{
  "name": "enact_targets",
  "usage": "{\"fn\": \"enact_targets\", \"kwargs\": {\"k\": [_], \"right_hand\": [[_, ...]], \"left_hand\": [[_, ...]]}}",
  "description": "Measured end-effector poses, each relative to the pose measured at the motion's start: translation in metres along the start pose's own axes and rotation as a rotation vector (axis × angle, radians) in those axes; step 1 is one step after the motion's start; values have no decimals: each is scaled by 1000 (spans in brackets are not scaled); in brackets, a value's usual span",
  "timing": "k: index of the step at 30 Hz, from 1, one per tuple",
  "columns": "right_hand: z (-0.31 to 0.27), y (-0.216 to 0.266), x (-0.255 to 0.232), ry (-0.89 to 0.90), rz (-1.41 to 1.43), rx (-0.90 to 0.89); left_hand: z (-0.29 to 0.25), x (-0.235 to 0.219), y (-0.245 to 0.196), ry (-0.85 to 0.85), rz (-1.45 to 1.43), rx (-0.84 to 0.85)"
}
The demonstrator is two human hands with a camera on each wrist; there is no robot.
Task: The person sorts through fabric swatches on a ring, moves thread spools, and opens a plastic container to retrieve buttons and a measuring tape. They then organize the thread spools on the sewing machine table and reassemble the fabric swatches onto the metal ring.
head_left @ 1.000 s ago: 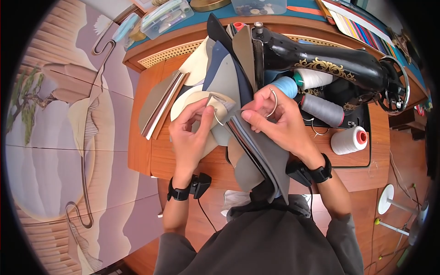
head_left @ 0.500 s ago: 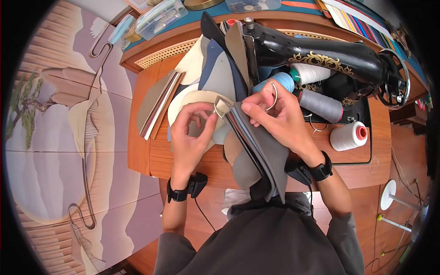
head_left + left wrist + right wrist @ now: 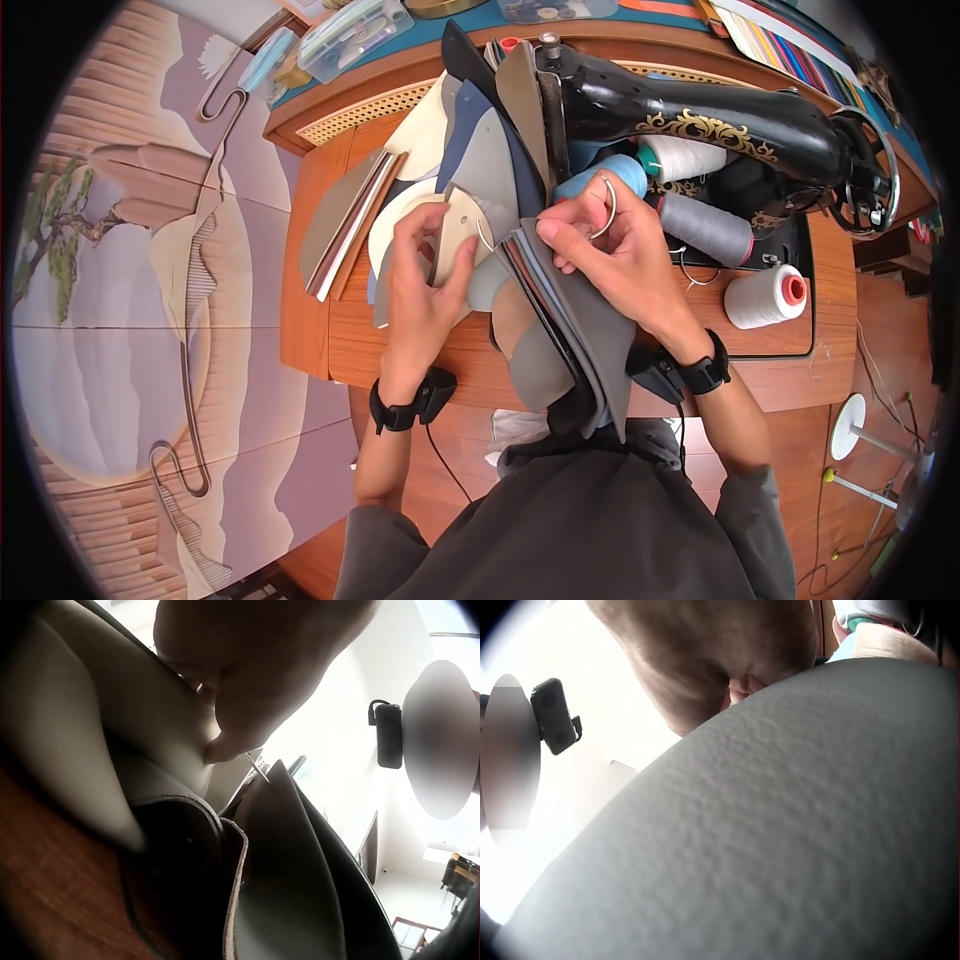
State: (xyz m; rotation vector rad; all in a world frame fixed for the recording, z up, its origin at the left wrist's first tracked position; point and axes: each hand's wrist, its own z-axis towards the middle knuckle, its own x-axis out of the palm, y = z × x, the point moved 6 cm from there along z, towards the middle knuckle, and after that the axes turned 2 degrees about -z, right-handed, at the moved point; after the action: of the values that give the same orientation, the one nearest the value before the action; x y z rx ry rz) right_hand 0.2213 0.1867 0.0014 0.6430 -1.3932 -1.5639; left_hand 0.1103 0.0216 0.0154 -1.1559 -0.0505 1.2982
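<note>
In the head view my left hand (image 3: 420, 275) pinches a light beige leather swatch (image 3: 460, 222) with small holes near its end. Beside those holes curves a thin metal ring (image 3: 486, 236). My right hand (image 3: 620, 255) pinches the top of a stack of leather swatches (image 3: 575, 315), grey on the outside with brown and blue-grey edges between. Another stretch of curved metal (image 3: 611, 205) shows above the right fingers. Grey grained leather (image 3: 765, 825) fills most of the right wrist view, hiding the right fingertips. In the left wrist view the left hand (image 3: 255, 675) is dark against the swatches.
Cream, grey and navy swatches (image 3: 482, 150) fan out behind the hands. A black sewing machine (image 3: 700, 120) stands back right, with grey (image 3: 705, 230) and white (image 3: 765, 297) thread cones near it. More swatches (image 3: 350, 225) lie at the left of the wooden table (image 3: 400, 345).
The left hand's beige swatch first came right, to the top of the stack, then swung back left with its holed face showing. The right hand keeps its pinch nearly in place.
</note>
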Motion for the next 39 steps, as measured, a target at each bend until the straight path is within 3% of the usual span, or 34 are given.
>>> {"fn": "enact_targets", "kwargs": {"k": [9, 11, 17, 21, 23, 24, 26, 27, 29, 33, 35, 39], "right_hand": [[0, -1, 0, 1, -16, 6], [0, -2, 0, 0, -18, 8], [0, -3, 0, 4, -24, 24], [-1, -4, 0, 9, -22, 38], [-1, -4, 0, 9, -29, 34], [-1, -3, 0, 8, -37, 30], [-1, -4, 0, 7, -38, 26], [-1, -4, 0, 7, -38, 22], [-1, -3, 0, 8, -33, 20], [-1, -4, 0, 11, -28, 20], [-1, -3, 0, 8, -25, 18], [-2, -1, 1, 13, -5, 8]], "left_hand": [[7, -4, -1, -60, 32, 76], [8, -7, -10, -90, 177, 194], [6, -12, -44, -179, 531, 259], [6, -9, -34, -63, 353, 343], [8, -10, -18, -60, 82, 124], [9, -9, -20, -59, 80, 126], [10, -12, -35, -163, 306, 254], [11, -14, -36, -163, 306, 254], [9, -15, -45, -154, 351, 409], [8, -12, -34, -127, 214, 350], [6, -13, -13, -158, 67, 116], [4, -8, -5, -109, 9, -16]]}}
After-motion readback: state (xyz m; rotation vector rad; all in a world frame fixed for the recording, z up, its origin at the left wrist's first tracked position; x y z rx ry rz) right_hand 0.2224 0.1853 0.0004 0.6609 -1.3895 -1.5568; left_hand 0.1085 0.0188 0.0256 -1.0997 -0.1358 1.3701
